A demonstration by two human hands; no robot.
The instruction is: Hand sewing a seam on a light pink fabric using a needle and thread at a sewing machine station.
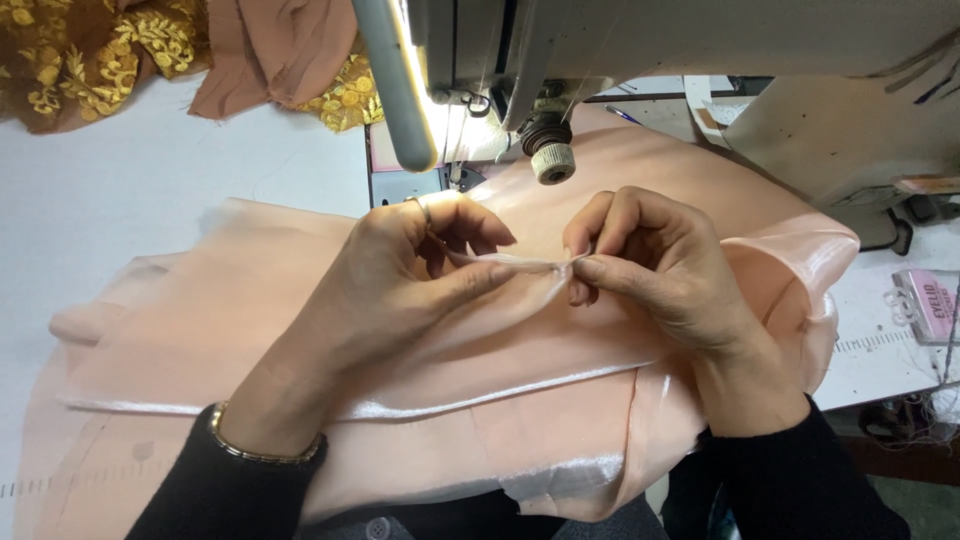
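Note:
A sheer peach satin fabric [200, 330] lies spread over the white sewing table and hangs toward me. My left hand [400, 280], with a ring and a gold bracelet, pinches a folded edge of this fabric between thumb and fingers. My right hand [650, 260] pinches the same folded edge [520, 263] a little to the right. The fold is stretched taut between both hands. Just behind them stands the sewing machine [620, 50], its needle area [462, 170] beyond my left fingers.
The machine's lit lamp tube [395, 80] and a round knob [552, 160] hang above the fabric. Brown cloth with gold embroidery [90, 50] and a plain peach-brown cloth [270, 50] lie at the back left. A small pink packet [925, 300] sits at the right edge.

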